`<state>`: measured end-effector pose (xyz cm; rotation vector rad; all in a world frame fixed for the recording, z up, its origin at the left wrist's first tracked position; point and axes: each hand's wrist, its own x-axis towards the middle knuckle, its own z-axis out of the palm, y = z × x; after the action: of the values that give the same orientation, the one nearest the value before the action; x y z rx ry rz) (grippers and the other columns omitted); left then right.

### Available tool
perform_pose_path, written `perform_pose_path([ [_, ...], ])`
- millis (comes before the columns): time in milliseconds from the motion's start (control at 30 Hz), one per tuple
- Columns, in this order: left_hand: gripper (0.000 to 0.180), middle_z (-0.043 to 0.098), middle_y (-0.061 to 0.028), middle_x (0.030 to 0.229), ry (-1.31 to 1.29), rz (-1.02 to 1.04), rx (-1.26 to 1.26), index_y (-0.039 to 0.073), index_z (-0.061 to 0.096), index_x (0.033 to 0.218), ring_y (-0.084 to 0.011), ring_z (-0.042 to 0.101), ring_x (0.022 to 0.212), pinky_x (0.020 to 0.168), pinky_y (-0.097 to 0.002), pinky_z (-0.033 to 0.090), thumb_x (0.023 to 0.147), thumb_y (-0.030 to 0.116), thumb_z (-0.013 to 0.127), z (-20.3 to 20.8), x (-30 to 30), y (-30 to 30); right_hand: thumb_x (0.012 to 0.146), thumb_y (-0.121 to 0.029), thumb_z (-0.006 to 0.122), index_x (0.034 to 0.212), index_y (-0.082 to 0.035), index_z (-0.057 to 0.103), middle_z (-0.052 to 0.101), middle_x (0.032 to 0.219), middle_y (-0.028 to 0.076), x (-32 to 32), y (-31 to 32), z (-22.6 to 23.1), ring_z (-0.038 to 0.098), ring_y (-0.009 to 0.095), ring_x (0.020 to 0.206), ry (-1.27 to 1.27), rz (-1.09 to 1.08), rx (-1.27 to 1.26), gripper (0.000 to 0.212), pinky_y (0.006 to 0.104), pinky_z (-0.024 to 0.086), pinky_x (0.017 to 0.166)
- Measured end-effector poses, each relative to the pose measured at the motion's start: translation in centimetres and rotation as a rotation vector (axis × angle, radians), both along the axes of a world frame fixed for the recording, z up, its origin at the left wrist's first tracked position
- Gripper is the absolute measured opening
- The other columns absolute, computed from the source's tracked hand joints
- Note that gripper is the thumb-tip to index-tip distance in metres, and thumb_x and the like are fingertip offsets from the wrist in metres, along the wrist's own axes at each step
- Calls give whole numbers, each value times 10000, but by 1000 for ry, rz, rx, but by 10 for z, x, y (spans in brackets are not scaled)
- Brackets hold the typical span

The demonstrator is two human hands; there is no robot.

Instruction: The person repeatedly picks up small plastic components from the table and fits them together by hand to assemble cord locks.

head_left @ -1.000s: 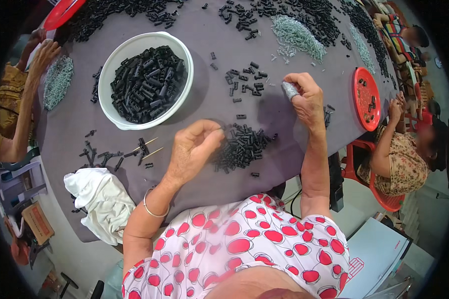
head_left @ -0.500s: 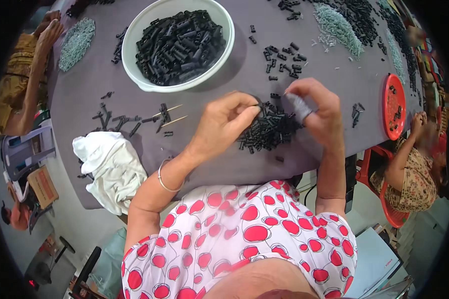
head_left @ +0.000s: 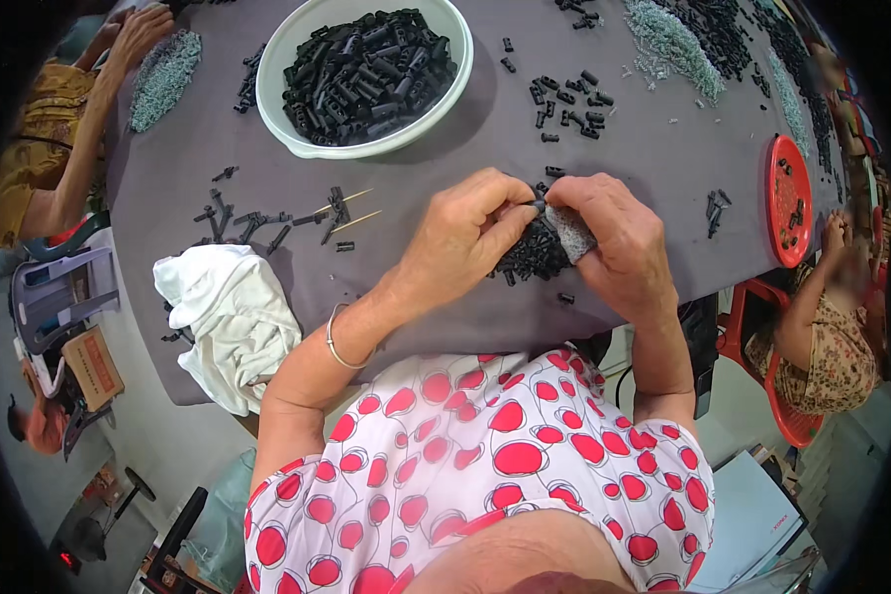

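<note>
My left hand (head_left: 465,228) is closed in a pinch on a small dark piece (head_left: 539,206), which looks like one of the black plastic tube parts. My right hand (head_left: 626,243) meets it there, fingertips pressed close to the left ones; whatever they hold is hidden. A grey speckled wrap (head_left: 570,236) shows at the thumb side of the right hand. Both hands hover over a heap of short black plastic parts (head_left: 530,255), partly covering it. A bangle circles my left wrist.
Beyond the hands stands a pale bowl (head_left: 309,150) full of black parts. A white cloth (head_left: 230,322), two thin wooden sticks (head_left: 356,220) and loose parts lie left. A red tray (head_left: 774,213) and grey piles (head_left: 673,45) are to the right. People sit at both sides.
My right hand has moved left and down to meet the left fingertips, its raised finger now closed in. My left hand has shifted slightly right. The view has shifted a little.
</note>
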<state>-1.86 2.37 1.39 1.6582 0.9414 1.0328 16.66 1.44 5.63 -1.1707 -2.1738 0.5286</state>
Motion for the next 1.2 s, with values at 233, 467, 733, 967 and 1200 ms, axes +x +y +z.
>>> perform_pose_path([
  [233,121,567,5,781,-166,-87,-410,-22,598,972,-37,522,697,584,-202,442,907,81,593,9,-2,-4,636,86,598,1021,-11,614,621,921,148,4,-3,0,615,321,860,150,-84,-4,398,366,504,725],
  [467,149,635,-4,847,-227,-149,-472,-3,607,993,-49,553,724,644,-205,468,938,128,562,6,-5,-2,645,82,594,956,-4,630,614,901,120,6,1,-6,626,258,802,233,-64,-100,325,314,507,702],
  [733,151,638,-8,842,-183,-136,-506,-4,603,992,-51,560,729,650,-206,475,939,133,566,8,-5,1,644,90,572,934,0,625,615,897,112,2,1,-11,629,242,787,311,-55,-174,308,297,498,698],
  [967,149,639,-16,853,-236,-128,-489,0,595,985,-57,568,739,658,-209,476,938,136,560,7,-6,-1,714,75,606,951,14,632,615,955,108,13,8,-5,611,182,858,237,-182,-77,246,266,484,763],
  [1200,135,570,3,819,-337,-97,-508,-23,552,958,-50,520,728,649,-204,446,934,109,545,6,-7,1,629,59,581,975,-59,612,580,939,76,11,40,-27,570,256,892,-181,-185,214,367,368,435,727],
])
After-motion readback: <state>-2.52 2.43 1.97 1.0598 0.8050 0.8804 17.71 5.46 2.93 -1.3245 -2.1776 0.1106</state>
